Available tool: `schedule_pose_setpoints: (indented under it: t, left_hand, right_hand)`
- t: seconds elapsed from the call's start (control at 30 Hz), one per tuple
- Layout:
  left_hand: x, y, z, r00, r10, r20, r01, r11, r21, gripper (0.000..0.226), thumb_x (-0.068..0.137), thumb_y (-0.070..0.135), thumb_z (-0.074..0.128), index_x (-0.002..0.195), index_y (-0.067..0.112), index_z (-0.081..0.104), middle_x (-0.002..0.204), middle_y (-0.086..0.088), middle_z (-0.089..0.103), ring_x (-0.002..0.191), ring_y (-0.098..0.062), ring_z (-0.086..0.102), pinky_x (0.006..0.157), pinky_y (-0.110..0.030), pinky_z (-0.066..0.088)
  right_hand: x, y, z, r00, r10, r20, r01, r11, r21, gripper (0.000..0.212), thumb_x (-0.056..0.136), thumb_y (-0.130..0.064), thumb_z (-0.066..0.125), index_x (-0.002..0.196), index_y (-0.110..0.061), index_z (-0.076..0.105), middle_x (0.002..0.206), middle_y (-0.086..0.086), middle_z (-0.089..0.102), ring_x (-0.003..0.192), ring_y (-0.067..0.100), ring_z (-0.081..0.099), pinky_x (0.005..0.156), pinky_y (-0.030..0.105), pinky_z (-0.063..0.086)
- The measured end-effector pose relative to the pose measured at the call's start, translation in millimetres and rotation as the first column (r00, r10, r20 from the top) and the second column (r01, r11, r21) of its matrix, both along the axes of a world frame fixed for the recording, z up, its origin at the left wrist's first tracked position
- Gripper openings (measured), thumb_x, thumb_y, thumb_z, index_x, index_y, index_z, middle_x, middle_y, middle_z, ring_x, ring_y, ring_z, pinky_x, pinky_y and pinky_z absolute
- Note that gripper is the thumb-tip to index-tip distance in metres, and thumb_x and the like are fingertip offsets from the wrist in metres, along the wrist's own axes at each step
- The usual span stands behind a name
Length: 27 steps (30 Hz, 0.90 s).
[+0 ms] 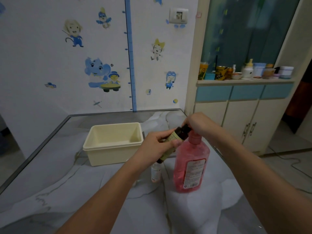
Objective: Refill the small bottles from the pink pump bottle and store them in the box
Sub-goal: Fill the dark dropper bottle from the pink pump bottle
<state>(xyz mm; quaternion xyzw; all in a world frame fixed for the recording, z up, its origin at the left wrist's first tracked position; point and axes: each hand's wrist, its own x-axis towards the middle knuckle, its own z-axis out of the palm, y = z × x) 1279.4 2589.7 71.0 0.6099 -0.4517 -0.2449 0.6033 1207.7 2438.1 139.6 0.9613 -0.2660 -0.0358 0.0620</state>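
Note:
My left hand [157, 144] grips a small dark brown bottle [175, 138] with a pale label, held tilted above the table. Its neck points up and to the right, into my right hand [200, 123], whose curled fingers close over the bottle's top, just above the pink pump bottle [191, 164]. The pink bottle stands upright on the table and its pump head is partly hidden by my right hand. A small clear bottle [155, 173] stands on the table just left of the pink one. A cream box [113, 146], open and with nothing inside, sits behind and to the left.
The marble-patterned table [84, 191] has a dark rim and meets a sticker-covered wall at the back. On the right stands a cabinet [239, 115] with a shelf of jars, cans and a baby bottle. A cable lies on the floor at the far right.

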Motion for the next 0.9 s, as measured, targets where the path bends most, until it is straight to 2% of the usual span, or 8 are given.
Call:
schedule_pose_setpoints:
  t: [0.13, 0.2, 0.33, 0.5, 0.6, 0.67, 0.73, 0.9]
  left_hand:
    - [-0.9, -2.3, -6.3, 1.0, -0.01, -0.014, 0.01, 1.0, 0.001, 0.04, 0.084, 0.015, 0.072, 0.122, 0.026, 0.066, 0.094, 0.007, 0.073, 0.08, -0.004, 0.066, 0.073, -0.02, 0.054]
    - [-2.6, -1.7, -7.2, 0.999, -0.021, -0.037, 0.021, 1.0, -0.005, 0.039, 0.084, 0.013, 0.071, 0.121, 0.026, 0.066, 0.094, 0.007, 0.073, 0.078, -0.001, 0.065, 0.069, -0.016, 0.052]
    - [-3.2, -1.9, -4.7, 0.999, -0.015, -0.033, 0.015, 1.0, 0.0, 0.04, 0.084, 0.012, 0.071, 0.122, 0.024, 0.065, 0.092, 0.005, 0.072, 0.076, -0.004, 0.066, 0.068, -0.016, 0.052]
    - [-1.3, -2.0, 1.3, 1.0, -0.015, -0.027, 0.015, 1.0, -0.017, 0.037, 0.083, 0.014, 0.072, 0.116, 0.032, 0.067, 0.088, 0.003, 0.072, 0.076, -0.009, 0.064, 0.074, -0.025, 0.054]
    - [0.4, -1.3, -0.1, 1.0, -0.01, -0.018, 0.01, 1.0, -0.016, 0.038, 0.084, 0.014, 0.072, 0.117, 0.031, 0.067, 0.09, 0.003, 0.073, 0.078, -0.011, 0.065, 0.075, -0.025, 0.054]
    - [0.1, -2.2, -3.3, 1.0, -0.015, -0.024, 0.015, 1.0, -0.018, 0.039, 0.084, 0.012, 0.071, 0.121, 0.023, 0.067, 0.09, 0.005, 0.072, 0.079, -0.009, 0.064, 0.075, -0.024, 0.054]
    - [-0.2, -2.7, -6.7, 0.999, -0.027, -0.022, 0.026, 1.0, -0.015, 0.039, 0.084, 0.012, 0.071, 0.12, 0.025, 0.067, 0.093, 0.005, 0.073, 0.08, -0.008, 0.065, 0.074, -0.022, 0.055]
    - [-2.8, -0.7, -7.4, 0.998, -0.04, -0.042, 0.039, 0.999, -0.022, 0.038, 0.085, 0.01, 0.07, 0.121, 0.022, 0.066, 0.093, 0.002, 0.072, 0.075, -0.004, 0.066, 0.066, -0.014, 0.052]
  right_hand:
    - [-1.7, 1.9, -13.9, 0.996, -0.03, 0.084, 0.029, 1.0, 0.008, 0.024, 0.076, -0.01, 0.066, 0.099, -0.011, 0.073, 0.09, 0.008, 0.07, 0.075, 0.022, 0.058, 0.068, 0.025, 0.042]
    - [-2.8, 2.9, -18.1, 0.996, -0.054, 0.076, 0.052, 0.998, 0.031, 0.024, 0.076, -0.012, 0.069, 0.1, -0.014, 0.072, 0.097, 0.007, 0.071, 0.079, 0.023, 0.06, 0.071, 0.026, 0.045]
    - [-6.4, 2.5, -17.4, 0.992, -0.023, 0.124, 0.018, 0.999, 0.042, 0.026, 0.074, -0.008, 0.066, 0.099, -0.01, 0.073, 0.089, 0.009, 0.07, 0.086, 0.026, 0.065, 0.077, 0.028, 0.049]
    - [-1.2, -3.2, 0.3, 0.998, 0.04, 0.038, -0.041, 0.998, 0.036, 0.03, 0.085, -0.007, 0.061, 0.114, -0.01, 0.068, 0.109, 0.01, 0.07, 0.102, 0.026, 0.065, 0.077, 0.026, 0.043]
    - [1.5, -3.9, -1.4, 0.999, 0.026, 0.03, -0.027, 0.999, 0.041, 0.028, 0.086, -0.008, 0.061, 0.113, -0.008, 0.069, 0.108, 0.012, 0.071, 0.091, 0.026, 0.063, 0.072, 0.024, 0.037]
    - [-1.7, -0.7, -8.3, 0.997, -0.001, 0.073, -0.001, 1.0, 0.027, 0.024, 0.08, -0.008, 0.064, 0.103, -0.009, 0.071, 0.096, 0.01, 0.071, 0.079, 0.022, 0.058, 0.069, 0.024, 0.037]
    - [-5.4, 4.1, -15.1, 0.994, -0.02, 0.107, 0.018, 1.0, 0.017, 0.022, 0.074, -0.011, 0.071, 0.096, -0.013, 0.072, 0.087, 0.007, 0.068, 0.083, 0.024, 0.063, 0.069, 0.026, 0.043]
    - [-3.5, 4.1, -19.8, 0.995, -0.052, 0.084, 0.048, 0.998, 0.044, 0.025, 0.078, -0.016, 0.07, 0.103, -0.016, 0.071, 0.1, 0.006, 0.07, 0.089, 0.024, 0.064, 0.071, 0.025, 0.042]
